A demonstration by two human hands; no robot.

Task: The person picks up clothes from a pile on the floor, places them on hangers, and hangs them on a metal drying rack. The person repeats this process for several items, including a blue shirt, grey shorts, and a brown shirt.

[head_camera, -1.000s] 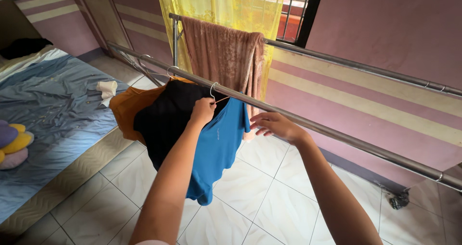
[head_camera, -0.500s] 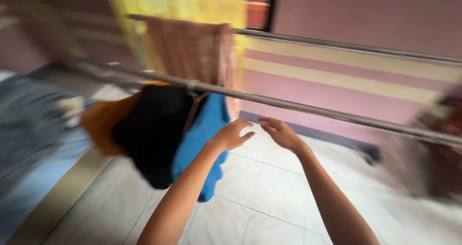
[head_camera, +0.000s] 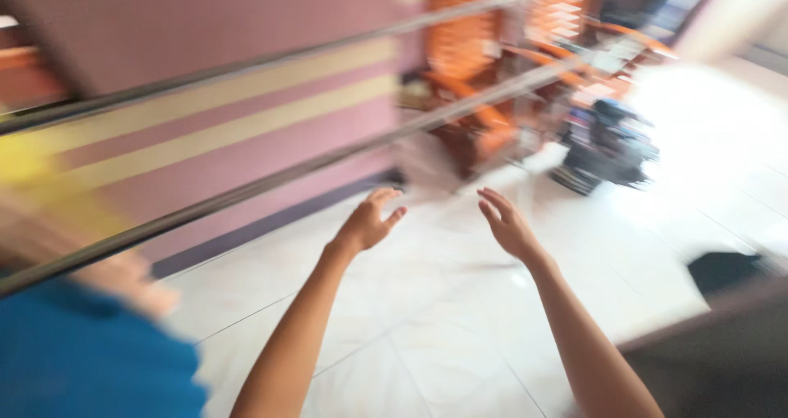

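left hand (head_camera: 367, 221): hanging open in the air, fingers spread, holding nothing, palm facing the other hand
right hand (head_camera: 507, 225): also open and empty, fingers loose, near the left, not touching it
metal rail (head_camera: 246, 190): running slantwise just beyond the left hand, apart from it
blue shirt (head_camera: 82, 360): hanging below the rail's near end, well apart from both hands
tiled floor (head_camera: 427, 303): lying under the arms
orange chair (head_camera: 472, 81): standing blurred by the rail's far end
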